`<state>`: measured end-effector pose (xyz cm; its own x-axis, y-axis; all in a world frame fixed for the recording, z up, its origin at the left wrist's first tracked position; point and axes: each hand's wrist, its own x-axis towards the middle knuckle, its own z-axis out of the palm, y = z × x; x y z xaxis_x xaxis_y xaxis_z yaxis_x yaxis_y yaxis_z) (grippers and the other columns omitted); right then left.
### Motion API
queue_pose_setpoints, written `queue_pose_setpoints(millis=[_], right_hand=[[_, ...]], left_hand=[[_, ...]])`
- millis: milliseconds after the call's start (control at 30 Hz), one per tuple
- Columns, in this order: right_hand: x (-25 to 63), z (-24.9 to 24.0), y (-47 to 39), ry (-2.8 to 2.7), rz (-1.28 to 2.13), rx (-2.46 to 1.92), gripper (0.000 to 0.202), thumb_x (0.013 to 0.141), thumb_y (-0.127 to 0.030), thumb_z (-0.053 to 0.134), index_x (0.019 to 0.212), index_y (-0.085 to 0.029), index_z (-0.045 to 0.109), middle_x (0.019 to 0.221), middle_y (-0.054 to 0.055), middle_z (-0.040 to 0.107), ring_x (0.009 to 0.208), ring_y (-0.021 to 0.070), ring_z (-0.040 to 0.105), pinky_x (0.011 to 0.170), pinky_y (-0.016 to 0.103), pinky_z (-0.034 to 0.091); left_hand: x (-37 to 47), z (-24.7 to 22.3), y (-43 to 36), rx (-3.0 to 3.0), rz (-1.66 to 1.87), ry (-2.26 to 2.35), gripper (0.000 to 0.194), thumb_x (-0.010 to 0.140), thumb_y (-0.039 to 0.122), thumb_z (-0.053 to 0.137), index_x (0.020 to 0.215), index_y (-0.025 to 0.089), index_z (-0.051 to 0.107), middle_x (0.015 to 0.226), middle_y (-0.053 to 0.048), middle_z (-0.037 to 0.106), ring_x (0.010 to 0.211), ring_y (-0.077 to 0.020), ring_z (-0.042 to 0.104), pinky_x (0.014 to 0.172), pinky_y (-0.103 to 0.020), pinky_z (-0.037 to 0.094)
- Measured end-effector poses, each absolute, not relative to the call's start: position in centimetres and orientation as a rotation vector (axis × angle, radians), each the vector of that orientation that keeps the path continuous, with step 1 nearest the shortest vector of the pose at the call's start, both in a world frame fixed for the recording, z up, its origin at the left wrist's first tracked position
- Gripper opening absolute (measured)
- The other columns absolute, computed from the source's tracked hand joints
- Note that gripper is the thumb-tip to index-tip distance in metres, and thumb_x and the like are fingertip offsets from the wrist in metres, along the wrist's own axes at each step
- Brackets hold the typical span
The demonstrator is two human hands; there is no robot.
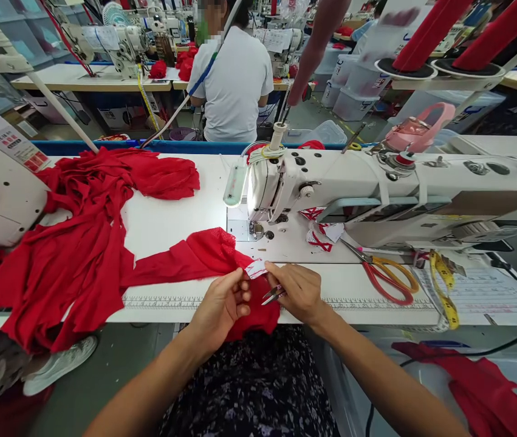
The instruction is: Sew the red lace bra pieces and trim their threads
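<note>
A small white label with red marks (256,268) is stretched between my two hands at the table's front edge. My left hand (222,306) pinches its left end between thumb and forefinger, the other fingers curled. My right hand (298,292) has its thumb and forefinger at the label's right end. Tucked in that same hand are thread snips (273,295), blades pointing left. Red fabric (203,252) lies behind and under the label and hangs towards my lap. Just beyond is the sewing machine (331,176), its presser foot (256,229) apart from the fabric.
A heap of red fabric (89,224) covers the table's left side. Scissors (388,276), a yellow tape measure (443,285) and red-and-white scraps (324,235) lie at the right. Red fabric (481,382) rests on a plastic bin below. A person in white (237,79) sits ahead.
</note>
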<state>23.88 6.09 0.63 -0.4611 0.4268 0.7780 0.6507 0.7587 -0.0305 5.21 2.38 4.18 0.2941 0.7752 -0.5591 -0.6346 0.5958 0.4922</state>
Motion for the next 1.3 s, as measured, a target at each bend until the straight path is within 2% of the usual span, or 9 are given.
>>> queue_pose_setpoints(millis=[100, 200, 300, 433, 500, 567, 767, 1300], right_hand=[[23.7, 0.3, 6.2, -2.150, -0.351, -0.780, 0.037, 0.089, -0.006, 0.058, 0.125, -0.015, 0.055, 0.061, -0.003, 0.061, 0.053, 0.0109, 0.052, 0.056, 0.026, 0.039], [23.5, 0.1, 6.2, -2.143, -0.333, -0.778, 0.037, 0.088, -0.004, 0.057, 0.122, -0.016, 0.056, 0.061, -0.004, 0.061, 0.052, 0.0110, 0.052, 0.055, 0.026, 0.039], [23.5, 0.8, 5.7, -2.175, -0.176, -0.819, 0.037, 0.088, -0.004, 0.052, 0.122, -0.018, 0.055, 0.066, -0.004, 0.065, 0.054, 0.0102, 0.055, 0.057, 0.024, 0.042], [23.7, 3.5, 3.9, -2.148, 0.297, -1.163, 0.034, 0.091, -0.027, 0.058, 0.123, -0.017, 0.052, 0.077, -0.001, 0.068, 0.062, 0.0124, 0.061, 0.059, 0.024, 0.047], [23.8, 4.8, 3.0, -2.171, 0.404, -1.283, 0.029, 0.096, -0.034, 0.052, 0.120, -0.018, 0.053, 0.084, 0.002, 0.070, 0.068, 0.0137, 0.063, 0.062, 0.025, 0.048], [23.8, 5.4, 2.4, -2.246, 0.348, -1.318, 0.022, 0.101, -0.033, 0.044, 0.113, -0.019, 0.056, 0.088, 0.003, 0.072, 0.067, 0.0132, 0.063, 0.061, 0.025, 0.045], [23.6, 4.2, 1.9, -2.360, 0.025, -1.336, 0.025, 0.103, -0.035, 0.041, 0.101, -0.017, 0.059, 0.071, 0.000, 0.069, 0.049, 0.0103, 0.055, 0.051, 0.026, 0.032], [23.6, 3.8, 2.0, -2.358, -0.021, -1.321, 0.023, 0.102, -0.032, 0.043, 0.098, -0.018, 0.059, 0.068, -0.002, 0.069, 0.049, 0.0103, 0.055, 0.050, 0.027, 0.029]], left_hand=[[5.2, 4.2, 2.4, 0.168, 0.874, 0.842, 0.040, 0.076, 0.048, 0.078, 0.087, 0.013, 0.061, 0.076, 0.001, 0.052, 0.057, -0.0055, 0.048, 0.042, -0.015, 0.037], [5.5, 4.0, 2.4, 0.275, 0.943, 0.858, 0.035, 0.075, 0.038, 0.082, 0.081, 0.013, 0.059, 0.070, 0.004, 0.048, 0.056, -0.0042, 0.044, 0.042, -0.013, 0.035], [5.7, 3.5, 2.3, 0.384, 1.025, 0.888, 0.033, 0.076, 0.037, 0.081, 0.078, 0.014, 0.058, 0.067, 0.004, 0.045, 0.057, -0.0048, 0.042, 0.045, -0.013, 0.037], [5.7, 2.8, 2.2, 0.465, 1.062, 0.894, 0.031, 0.078, 0.038, 0.080, 0.077, 0.014, 0.060, 0.066, 0.004, 0.047, 0.059, -0.0054, 0.043, 0.049, -0.014, 0.040], [5.7, 2.6, 2.2, 0.505, 1.066, 0.896, 0.031, 0.080, 0.039, 0.077, 0.075, 0.014, 0.060, 0.065, 0.004, 0.048, 0.058, -0.0055, 0.044, 0.052, -0.016, 0.042], [5.8, 2.5, 2.1, 0.544, 1.079, 0.903, 0.031, 0.082, 0.040, 0.075, 0.074, 0.014, 0.060, 0.065, 0.004, 0.049, 0.058, -0.0057, 0.045, 0.056, -0.017, 0.044], [5.9, 2.4, 2.0, 0.589, 1.089, 0.931, 0.031, 0.084, 0.040, 0.074, 0.073, 0.015, 0.060, 0.065, 0.004, 0.051, 0.061, -0.0064, 0.049, 0.064, -0.018, 0.046], [5.9, 2.1, 1.9, 0.577, 1.088, 0.942, 0.030, 0.082, 0.042, 0.075, 0.075, 0.015, 0.063, 0.065, 0.004, 0.051, 0.062, -0.0077, 0.048, 0.066, -0.020, 0.044]])
